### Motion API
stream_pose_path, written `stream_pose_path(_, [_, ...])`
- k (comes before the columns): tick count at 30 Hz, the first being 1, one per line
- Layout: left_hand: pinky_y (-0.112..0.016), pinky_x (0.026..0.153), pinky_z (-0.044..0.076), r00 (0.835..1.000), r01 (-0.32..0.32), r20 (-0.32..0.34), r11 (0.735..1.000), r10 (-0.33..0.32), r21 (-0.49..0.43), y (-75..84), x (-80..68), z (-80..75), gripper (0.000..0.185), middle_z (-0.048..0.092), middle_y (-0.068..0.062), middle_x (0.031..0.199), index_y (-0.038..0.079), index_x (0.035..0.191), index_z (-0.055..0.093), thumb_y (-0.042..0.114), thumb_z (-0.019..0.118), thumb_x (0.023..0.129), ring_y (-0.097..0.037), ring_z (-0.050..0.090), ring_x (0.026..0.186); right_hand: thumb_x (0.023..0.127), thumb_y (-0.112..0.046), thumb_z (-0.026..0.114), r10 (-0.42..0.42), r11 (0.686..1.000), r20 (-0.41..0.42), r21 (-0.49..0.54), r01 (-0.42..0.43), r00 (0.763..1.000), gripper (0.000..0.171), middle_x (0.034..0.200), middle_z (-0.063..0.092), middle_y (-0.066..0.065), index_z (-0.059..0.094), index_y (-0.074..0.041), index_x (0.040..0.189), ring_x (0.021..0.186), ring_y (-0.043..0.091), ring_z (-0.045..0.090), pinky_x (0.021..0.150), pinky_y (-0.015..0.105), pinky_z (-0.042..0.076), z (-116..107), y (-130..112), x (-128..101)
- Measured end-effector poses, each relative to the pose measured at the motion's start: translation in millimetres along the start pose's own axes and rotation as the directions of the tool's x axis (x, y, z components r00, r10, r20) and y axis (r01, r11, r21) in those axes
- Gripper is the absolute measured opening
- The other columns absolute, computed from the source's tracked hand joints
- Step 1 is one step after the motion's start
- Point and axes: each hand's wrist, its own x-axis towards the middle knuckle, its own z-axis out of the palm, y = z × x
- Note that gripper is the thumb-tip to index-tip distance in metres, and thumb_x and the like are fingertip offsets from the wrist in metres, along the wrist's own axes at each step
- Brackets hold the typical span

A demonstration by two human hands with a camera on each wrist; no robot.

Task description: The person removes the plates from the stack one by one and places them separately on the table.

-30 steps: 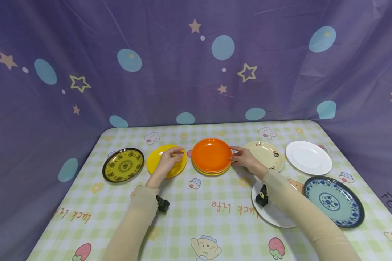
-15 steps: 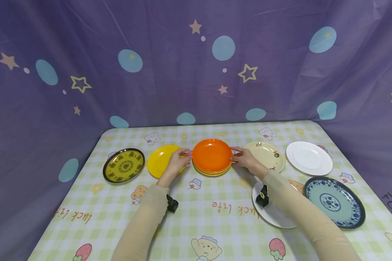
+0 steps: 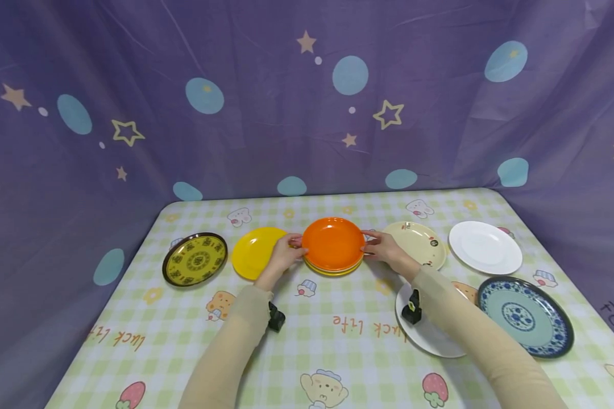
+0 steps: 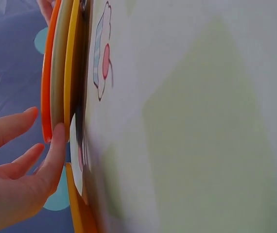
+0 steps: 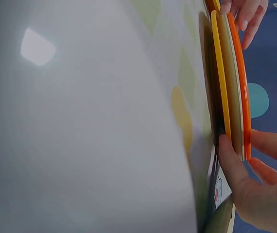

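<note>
A stack of plates stands in the middle of the table, with an orange plate (image 3: 332, 242) on top, an olive one under it and a yellow one at the bottom. My left hand (image 3: 286, 253) holds the stack's left rim. In the left wrist view the left hand (image 4: 41, 133) has its thumb (image 4: 56, 145) against the lower plates' edge and its fingers by the orange rim (image 4: 45, 97). My right hand (image 3: 381, 248) holds the right rim. In the right wrist view the right hand (image 5: 243, 145) pinches the stack (image 5: 233, 97) between thumb and fingers.
Left of the stack lie a yellow plate (image 3: 253, 253) and a dark-rimmed patterned plate (image 3: 195, 259). To the right are a cream plate (image 3: 422, 241), a white plate (image 3: 485, 247), a blue patterned plate (image 3: 526, 316) and a white plate (image 3: 430, 338) under my right forearm. Purple curtains surround the table.
My left hand has moved right, off the single yellow plate and onto the left rim of the orange-topped stack. The right hand has stayed on the right rim.
</note>
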Motion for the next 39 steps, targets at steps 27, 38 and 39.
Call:
stream_pose_path(27, [-0.025,0.07,0.053,0.998,0.054,-0.032,0.997,-0.052,0.056,-0.8,8.1,4.5,0.044,0.057,-0.013,0.097,0.0,0.119,0.052,-0.004,0.063,0.077,-0.02,0.052,0.077,0.082,0.007,0.053,-0.005,1.0,-0.015,0.005,0.005,1.0,0.054,0.107,0.049,0.027,0.035,0.003,0.133,0.069,0.01,0.056,0.077,0.034,0.052,2.3,-0.4,1.4])
stream_pose_path(38, [-0.025,0.068,0.053,0.997,0.069,-0.032,0.997,-0.068,0.039,0.2,6.5,3.0,0.042,0.059,-0.012,0.101,0.001,0.118,0.053,-0.002,0.062,0.078,-0.02,0.055,0.078,0.082,0.006,0.054,-0.008,1.0,-0.009,-0.019,0.008,1.0,0.053,0.106,0.05,0.025,0.036,0.004,0.132,0.07,0.011,0.056,0.075,0.032,0.053,2.2,2.1,3.5])
stream_pose_path(39, [-0.025,0.068,0.053,0.997,0.072,-0.031,0.997,-0.071,0.034,0.3,6.3,2.8,0.041,0.059,-0.013,0.102,0.001,0.118,0.053,-0.002,0.062,0.078,-0.02,0.055,0.078,0.082,0.007,0.054,-0.004,1.0,-0.013,-0.017,0.004,1.0,0.053,0.105,0.05,0.025,0.037,0.004,0.132,0.07,0.011,0.056,0.075,0.032,0.053,2.4,2.1,3.4])
